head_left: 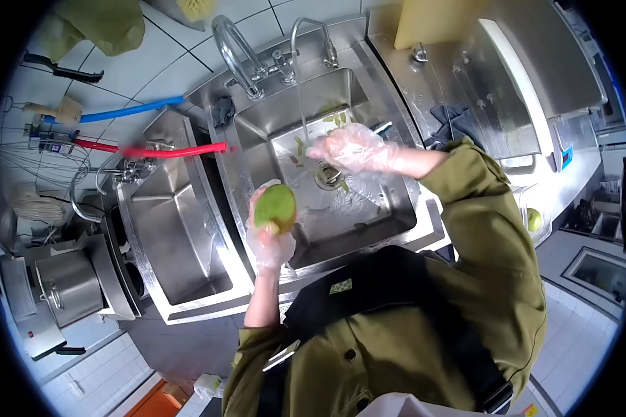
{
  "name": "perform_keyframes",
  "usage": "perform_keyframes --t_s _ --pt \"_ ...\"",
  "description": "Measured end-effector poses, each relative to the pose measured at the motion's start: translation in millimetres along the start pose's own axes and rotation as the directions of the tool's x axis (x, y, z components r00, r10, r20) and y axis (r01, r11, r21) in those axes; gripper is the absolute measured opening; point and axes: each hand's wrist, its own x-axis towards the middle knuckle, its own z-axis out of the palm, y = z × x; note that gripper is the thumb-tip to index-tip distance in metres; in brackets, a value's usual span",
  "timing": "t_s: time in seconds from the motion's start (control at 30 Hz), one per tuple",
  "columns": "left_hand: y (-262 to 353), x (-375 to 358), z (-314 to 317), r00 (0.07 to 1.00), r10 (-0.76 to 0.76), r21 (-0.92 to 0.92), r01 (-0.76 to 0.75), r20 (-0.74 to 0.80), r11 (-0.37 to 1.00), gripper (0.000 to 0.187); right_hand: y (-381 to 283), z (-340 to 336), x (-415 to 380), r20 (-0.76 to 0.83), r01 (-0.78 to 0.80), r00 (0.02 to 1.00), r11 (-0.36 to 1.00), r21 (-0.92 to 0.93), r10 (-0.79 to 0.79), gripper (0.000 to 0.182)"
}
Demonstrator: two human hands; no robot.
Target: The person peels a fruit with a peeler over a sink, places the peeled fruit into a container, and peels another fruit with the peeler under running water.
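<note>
My left hand point(270, 244), in a clear plastic glove, grips a green mango point(275, 206) and holds it above the near edge of the steel sink point(389, 208). My right hand point(351, 148), also gloved, is stretched out over the basin with fingers spread, right beside the thin stream of water running from the faucet point(311, 31). It holds nothing. Green peel scraps point(335, 118) lie on the sink floor around the drain point(327, 175).
A second, deeper sink point(181, 243) sits to the left, with a red hose point(181, 149) and a blue hose point(129, 110) above it. A steel pot point(68, 286) stands far left. A yellow cutting board point(435, 21) leans at the back, and a dark cloth point(455, 121) lies on the right drainboard.
</note>
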Motion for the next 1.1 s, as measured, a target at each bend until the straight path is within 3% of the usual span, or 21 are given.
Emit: perform_keyframes --t_s 0.1,0.17,0.2,0.23,0.3,0.33,0.4,0.47,0.5,0.57,0.6,0.7,0.73,0.77,0.83,0.9,0.97,1.03,1.07,1.1 --pt "-13 -5 -22 0.991 -0.123 0.089 0.128 -0.059 0.988 0.09 -68 -22 13 -0.293 0.222 0.941 0.964 0.144 -0.173 0.018" --pt "-5 -2 -3 0.99 -0.133 0.083 0.137 -0.055 0.987 0.091 -104 -62 22 -0.151 0.179 0.972 0.983 -0.026 -0.181 0.019" --pt "0 -4 4 0.985 -0.126 0.023 0.13 -0.119 0.991 0.09 -94 -48 20 -0.219 0.186 0.942 0.938 -0.293 -0.255 0.021" --pt "6 -6 6 0.989 -0.127 -0.02 0.126 -0.08 0.992 0.09 -73 -36 16 -0.183 0.152 0.963 0.961 -0.232 -0.197 0.02" --pt "19 -11 5 0.992 -0.125 -0.094 0.124 0.0 0.988 0.091 -51 -31 17 0.151 -0.105 0.98 0.98 -0.167 0.131 0.016" --pt "25 -11 9 0.993 -0.114 -0.14 0.11 -0.017 0.984 0.084 -38 -40 17 0.477 -0.401 0.832 0.9 0.168 0.282 0.043" --pt "6 -3 5 0.982 -0.115 -0.193 0.085 -0.15 0.977 0.077 -33 -23 4 0.225 -0.314 0.949 0.726 0.612 0.221 0.026" --pt "-11 -3 -10 0.97 -0.134 -0.158 0.103 -0.202 0.982 0.066 -61 -27 6 -0.079 -0.032 0.994 0.907 0.42 0.072 0.02" --pt "-11 -4 -9 0.974 -0.07 0.017 0.076 -0.213 0.997 0.066 -74 -29 7 -0.228 0.069 0.974 0.961 0.267 -0.006 0.018" --pt "-11 -3 -1 0.98 0.062 0.352 0.009 -0.191 0.936 0.067 -109 -72 11 -0.165 0.161 0.964 0.951 -0.263 -0.209 0.022" --pt "-3 0 19 0.976 0.092 0.177 -0.057 -0.197 0.983 0.069 -115 -60 15 -0.196 0.03 0.977 0.971 -0.239 -0.078 0.019" --pt "-2 -1 14 0.969 0.087 0.26 -0.024 -0.232 0.965 0.073 -103 -50 16 -0.138 0.02 0.99 0.999 -0.044 -0.026 0.014" --pt "2 -5 21 0.971 0.01 -0.148 -0.047 -0.238 0.988 0.077 -77 -36 14 -0.207 -0.001 0.978 0.992 0.126 0.027 0.015" --pt "7 -11 24 0.989 0.05 -0.125 -0.067 -0.139 0.99 0.082 -55 -21 17 0.102 -0.185 0.973 0.963 -0.195 0.208 0.023" --pt "2 -10 8 0.997 0.05 -0.266 -0.064 -0.061 0.962 0.066 -35 -5 0 -0.004 -0.233 0.972 0.97 -0.071 0.234 0.017" --pt "-6 -7 10 0.976 -0.028 -0.256 -0.03 -0.218 0.966 0.066 -37 0 3 -0.243 -0.038 0.965 0.973 0.227 0.094 0.015" --pt "-9 -6 9 0.956 -0.051 -0.192 -0.007 -0.29 0.981 0.066 -66 -17 9 -0.357 0.068 0.934 0.986 0.151 -0.01 0.013" --pt "-14 -5 12 0.958 0.0 -0.097 -0.029 -0.287 0.995 0.065 -107 -61 14 -0.259 0.067 0.955 0.957 -0.284 -0.144 0.012" --pt "-9 -6 20 0.974 0.029 -0.111 -0.055 -0.224 0.992 0.067 -110 -57 17 -0.268 0.098 0.939 0.914 -0.393 -0.216 0.018" --pt "-2 -9 23 0.981 0.008 -0.222 -0.052 -0.193 0.974 0.068 -97 -46 16 -0.203 -0.007 0.978 0.971 -0.238 -0.042 0.018"
